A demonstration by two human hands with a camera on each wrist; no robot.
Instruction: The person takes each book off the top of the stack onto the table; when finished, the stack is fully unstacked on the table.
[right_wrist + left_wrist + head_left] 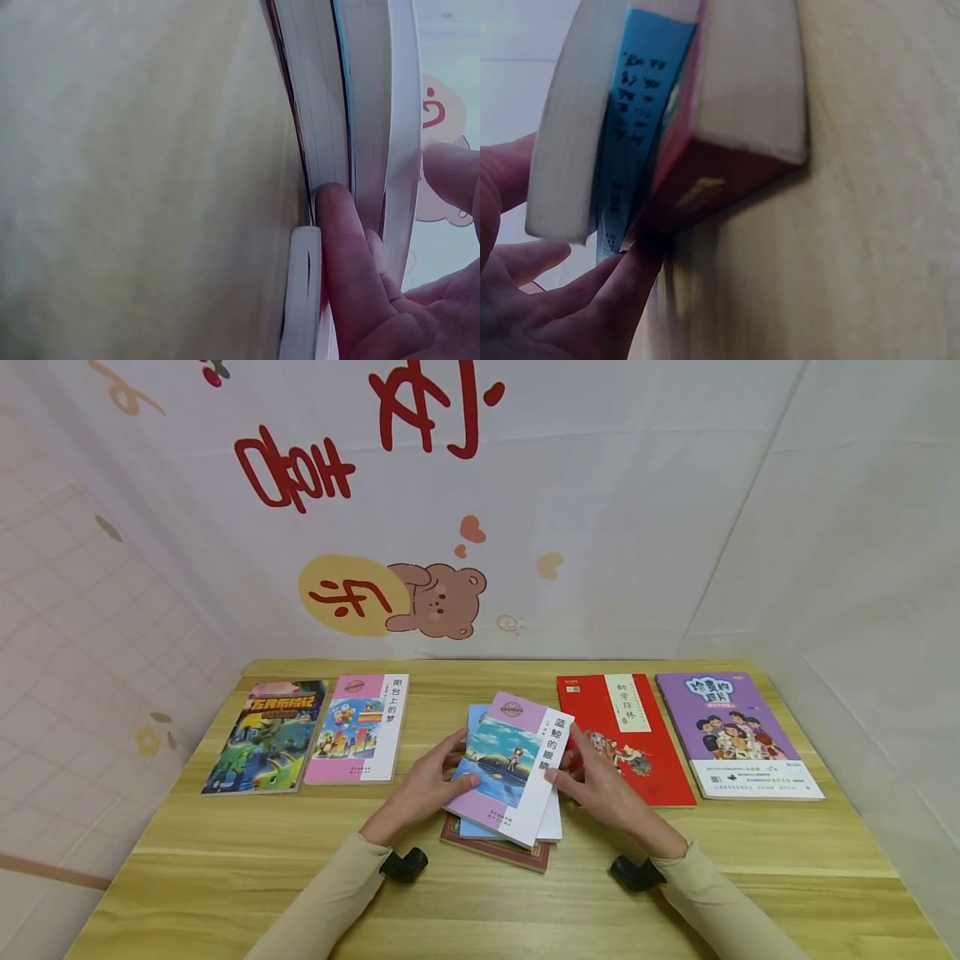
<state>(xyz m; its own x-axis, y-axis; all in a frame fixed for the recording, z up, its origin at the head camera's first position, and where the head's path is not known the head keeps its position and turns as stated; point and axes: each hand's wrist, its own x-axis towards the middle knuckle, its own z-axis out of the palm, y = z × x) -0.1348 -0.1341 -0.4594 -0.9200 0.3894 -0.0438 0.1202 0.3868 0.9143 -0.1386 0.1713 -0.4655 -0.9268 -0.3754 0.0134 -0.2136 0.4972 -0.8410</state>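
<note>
A pink-and-white paperback (517, 727) lies turned at an angle on top of a small pile in the middle of the table. Beneath it show a light blue book (474, 718) and a dark red-brown book (495, 855) at the bottom. My left hand (429, 787) grips the paperback's left edge, thumb on the cover; in the left wrist view its fingertips reach the blue spine (641, 90) below. My right hand (600, 785) holds the right edge, thumb on the cover, with a fingertip (337, 206) against the lower books' pages in the right wrist view.
Left on the wooden table (285, 877) lie a green-toned cartoon book (270, 735) and another pink-and-white book (358, 727). To the right are a red book (660, 772), close beside my right hand, and a purple book (738, 735). A white printed cloth (600, 485) stands behind.
</note>
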